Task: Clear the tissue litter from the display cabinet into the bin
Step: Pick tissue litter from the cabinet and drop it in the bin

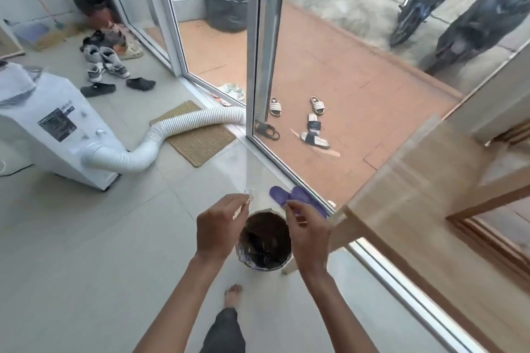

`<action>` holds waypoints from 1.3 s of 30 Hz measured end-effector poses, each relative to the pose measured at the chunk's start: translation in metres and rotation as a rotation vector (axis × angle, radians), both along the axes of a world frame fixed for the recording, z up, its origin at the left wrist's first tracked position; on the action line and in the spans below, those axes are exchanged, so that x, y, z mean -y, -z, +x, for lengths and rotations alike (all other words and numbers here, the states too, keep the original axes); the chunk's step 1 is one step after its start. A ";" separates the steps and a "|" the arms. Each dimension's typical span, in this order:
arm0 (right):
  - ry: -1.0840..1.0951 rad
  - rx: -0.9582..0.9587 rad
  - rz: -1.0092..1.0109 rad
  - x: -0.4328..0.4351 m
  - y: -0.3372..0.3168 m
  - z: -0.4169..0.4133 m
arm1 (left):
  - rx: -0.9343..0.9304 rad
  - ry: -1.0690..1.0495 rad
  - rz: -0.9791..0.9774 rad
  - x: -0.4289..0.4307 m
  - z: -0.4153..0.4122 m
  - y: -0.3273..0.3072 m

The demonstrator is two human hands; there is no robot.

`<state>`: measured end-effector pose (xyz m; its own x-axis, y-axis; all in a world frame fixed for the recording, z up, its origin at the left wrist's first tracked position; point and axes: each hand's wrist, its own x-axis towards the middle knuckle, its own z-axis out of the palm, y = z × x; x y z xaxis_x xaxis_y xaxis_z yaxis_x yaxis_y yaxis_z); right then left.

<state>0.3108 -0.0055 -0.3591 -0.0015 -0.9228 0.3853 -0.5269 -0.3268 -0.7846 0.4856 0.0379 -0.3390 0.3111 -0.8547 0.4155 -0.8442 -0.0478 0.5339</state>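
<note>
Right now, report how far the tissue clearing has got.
Done: little can be confirmed; the bin has a dark liner, and no tissue shows inside it. In hand: the left hand pinches a small white scrap above the bin's far left rim; the right hand hovers over the right rim, fingertips pinched, nothing clearly visible in them. Left: drop the scrap. The cabinet's shelves are out of view, so remaining litter is unknown.

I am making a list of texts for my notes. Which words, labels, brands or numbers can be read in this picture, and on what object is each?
None can be read.
Dark label on the white air cooler: print too small and blurred.
Grey marking above that label: blurred, unreadable.
</note>
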 end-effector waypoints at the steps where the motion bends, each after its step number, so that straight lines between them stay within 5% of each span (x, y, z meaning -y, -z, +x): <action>1: 0.009 -0.009 0.070 0.001 0.015 0.008 | -0.010 -0.004 0.040 0.004 0.008 0.012; 11: 0.305 -0.066 0.603 0.044 0.188 0.046 | -0.139 0.050 0.539 0.069 0.038 0.197; 22: 0.451 -0.176 0.903 0.079 0.328 0.058 | -0.375 -0.107 0.831 0.124 0.028 0.355; 31: 0.552 -0.105 1.008 0.106 0.382 0.061 | -0.408 0.030 1.059 0.118 0.039 0.420; 39: 0.518 -0.124 1.046 0.100 0.367 0.059 | -0.296 0.089 1.026 0.105 0.043 0.398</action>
